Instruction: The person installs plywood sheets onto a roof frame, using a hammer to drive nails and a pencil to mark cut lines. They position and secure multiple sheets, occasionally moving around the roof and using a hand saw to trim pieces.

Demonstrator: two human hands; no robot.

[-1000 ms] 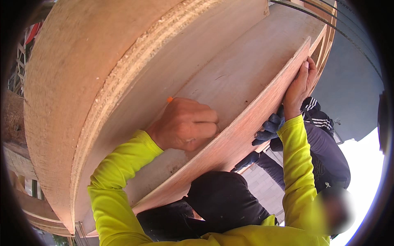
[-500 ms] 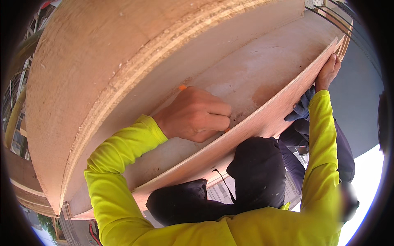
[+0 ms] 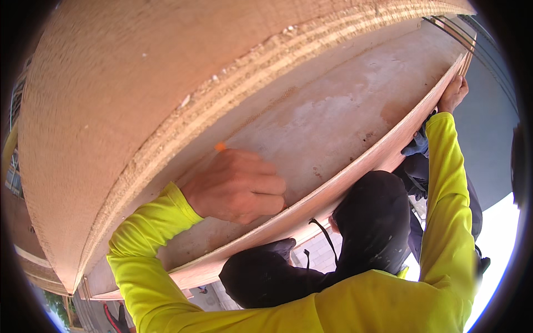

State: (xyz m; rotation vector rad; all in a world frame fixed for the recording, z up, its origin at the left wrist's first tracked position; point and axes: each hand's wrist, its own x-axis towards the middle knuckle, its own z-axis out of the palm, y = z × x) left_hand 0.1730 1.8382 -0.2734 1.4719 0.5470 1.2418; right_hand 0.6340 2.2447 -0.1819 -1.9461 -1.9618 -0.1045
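Note:
My left hand [image 3: 239, 186] is closed in a fist over the inner face of the plywood trough, near its front panel. An orange tip [image 3: 220, 146] pokes out at the thumb side. It belongs to a slim orange tool mostly hidden in the fist; its kind I cannot make out. At the far right my right hand [image 3: 453, 94] wraps round the edge of the front plywood panel [image 3: 311, 205]. A large plywood sheet [image 3: 122, 77] with a thick layered edge rises at the left and top. Between them lies the pale, stained inner board [image 3: 333, 105].
Dark-trousered knees [image 3: 373, 213] press close against the front panel. A dark blue-grey glove [image 3: 417, 145] shows beneath my right forearm. Black cords or rods [image 3: 452, 36] cross the far right end. Grey paving [image 3: 316, 252] lies below.
My left fist has slid left and slightly nearer along the trough, still with the orange tool. My right hand keeps its hold on the panel. The view has shifted somewhat.

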